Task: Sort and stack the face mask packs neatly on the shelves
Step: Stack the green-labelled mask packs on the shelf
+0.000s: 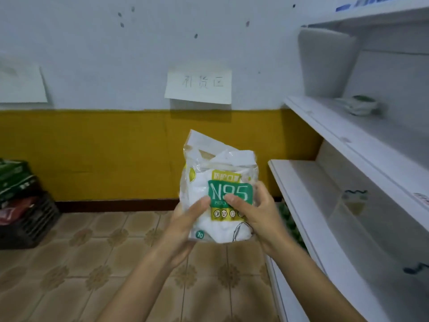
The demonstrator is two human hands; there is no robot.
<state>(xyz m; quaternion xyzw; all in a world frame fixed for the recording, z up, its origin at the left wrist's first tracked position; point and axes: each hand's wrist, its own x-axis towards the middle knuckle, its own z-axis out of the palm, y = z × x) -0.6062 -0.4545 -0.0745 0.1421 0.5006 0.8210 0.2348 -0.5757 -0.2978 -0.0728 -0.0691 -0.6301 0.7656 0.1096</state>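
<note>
At frame centre, the left hand (185, 219) and right hand (253, 212) pinch an N95 mask pack (220, 180), thumbs pressed on its front; placing it likely means reaching right to the white shelves (301, 189).

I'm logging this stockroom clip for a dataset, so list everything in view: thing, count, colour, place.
N95 mask pack: one, clear with white masks and green-yellow label, held upright mid-frame.
Shelf unit: one, white, right side.
Small pack: one, white and green, on the upper shelf board.
Pack on lower shelf: one, clear with yellow-green print, blurred.
Paper sign: one, white with handwriting, on the wall.
Second paper: one, white, wall at far left.
Crate: one, black, on the floor at left, holding green and red goods.
Floor tiles: tan, patterned.
Left hand: grips the pack's lower left.
Right hand: grips its lower right.
</note>
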